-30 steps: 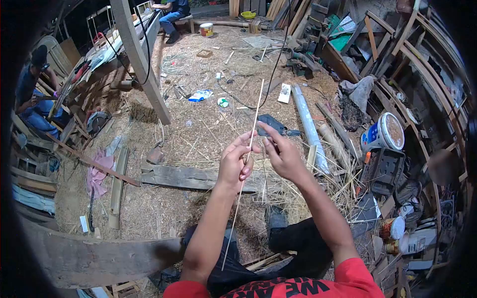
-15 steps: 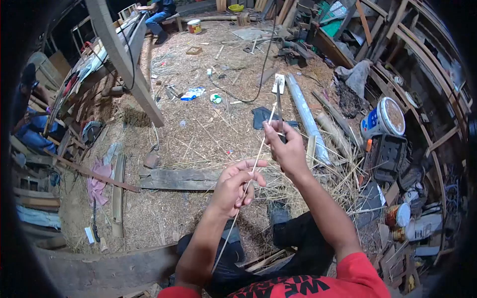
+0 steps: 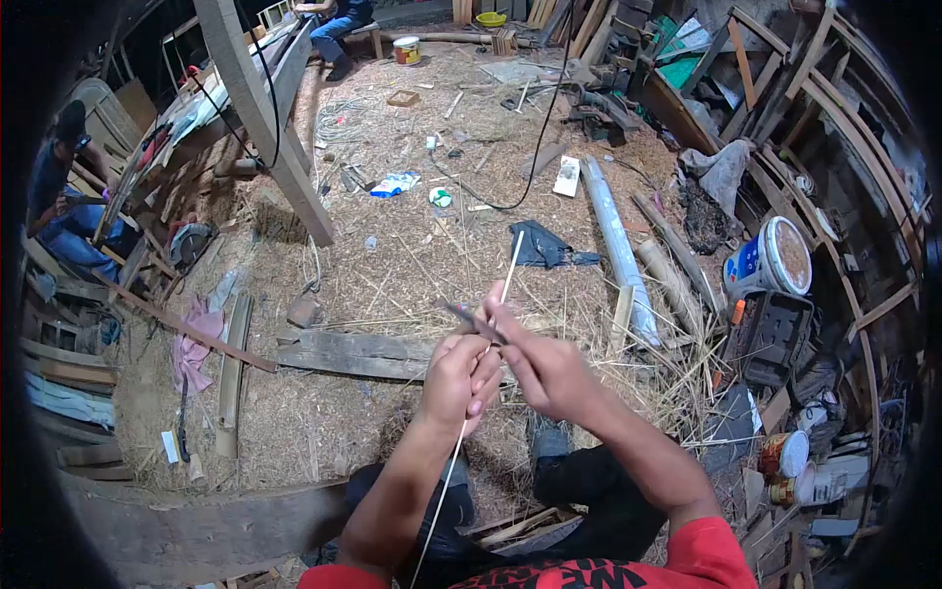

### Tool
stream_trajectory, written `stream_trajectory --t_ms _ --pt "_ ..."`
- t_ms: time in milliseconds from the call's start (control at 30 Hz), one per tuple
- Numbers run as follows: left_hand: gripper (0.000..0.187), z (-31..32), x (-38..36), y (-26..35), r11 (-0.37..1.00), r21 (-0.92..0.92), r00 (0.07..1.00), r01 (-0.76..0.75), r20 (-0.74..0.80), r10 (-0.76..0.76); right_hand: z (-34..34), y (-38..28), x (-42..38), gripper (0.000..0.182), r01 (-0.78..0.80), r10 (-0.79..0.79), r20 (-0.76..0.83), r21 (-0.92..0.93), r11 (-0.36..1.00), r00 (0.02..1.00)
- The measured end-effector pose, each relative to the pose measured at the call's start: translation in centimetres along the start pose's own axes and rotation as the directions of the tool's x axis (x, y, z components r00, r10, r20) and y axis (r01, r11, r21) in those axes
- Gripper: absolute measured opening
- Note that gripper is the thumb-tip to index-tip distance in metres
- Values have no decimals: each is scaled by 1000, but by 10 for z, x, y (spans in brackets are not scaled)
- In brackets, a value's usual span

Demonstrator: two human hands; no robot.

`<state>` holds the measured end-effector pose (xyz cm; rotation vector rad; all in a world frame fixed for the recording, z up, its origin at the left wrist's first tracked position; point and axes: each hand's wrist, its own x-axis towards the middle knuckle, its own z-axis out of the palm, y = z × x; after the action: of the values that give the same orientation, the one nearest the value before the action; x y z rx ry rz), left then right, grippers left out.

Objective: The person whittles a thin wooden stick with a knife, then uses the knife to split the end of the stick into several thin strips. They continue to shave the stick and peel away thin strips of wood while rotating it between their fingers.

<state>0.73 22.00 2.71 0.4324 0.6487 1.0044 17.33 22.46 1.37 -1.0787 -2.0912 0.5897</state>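
A long, thin pale strip of wood or cane (image 3: 515, 257) runs upward through my closed left hand (image 3: 453, 381), with its lower end trailing toward my lap. My right hand (image 3: 551, 371) is closed on a knife, its handle mostly covered by the fingers. The dark knife blade (image 3: 465, 316) points up and to the left, lying across the strip just above my left fingers. Both hands are close together, the right fingers near or against the strip; exact contact is hard to make out.
Before me lies a wooden plank (image 3: 363, 354) on shaving-strewn ground. Loose straw strips (image 3: 677, 378) and a grey pole (image 3: 620, 250) are to the right, by a white-and-blue bucket (image 3: 775, 257). A slanted post (image 3: 260, 118) stands left; a person (image 3: 74, 211) sits beyond.
My right hand has come down and left along the strip to my left hand. The knife blade has swung from pointing up to pointing left, and my left fingers have closed around the strip.
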Motion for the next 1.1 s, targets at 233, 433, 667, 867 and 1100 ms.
stream_trajectory --t_ms 233,433,667,867,1100 --pt "17 4 -8 -1 986 -161 984 42 180 -12 -5 3 -5 59 170 -179 -78 -112 979 981" --pt "22 0 -9 -8 988 -155 968 12 249 27 -15 0 -10 57 145 -158 -18 -311 939 987" --pt "38 8 -15 -7 994 -109 972 24 234 2 -20 15 -4 51 52 -93 -114 -319 946 989" --pt "54 4 -11 -10 996 -46 974 79 215 -68 -37 50 17 46 -137 91 -179 -265 954 980" --pt "55 7 -22 -4 995 -77 964 61 262 -39 -58 73 21 45 -401 352 -373 -61 914 859"
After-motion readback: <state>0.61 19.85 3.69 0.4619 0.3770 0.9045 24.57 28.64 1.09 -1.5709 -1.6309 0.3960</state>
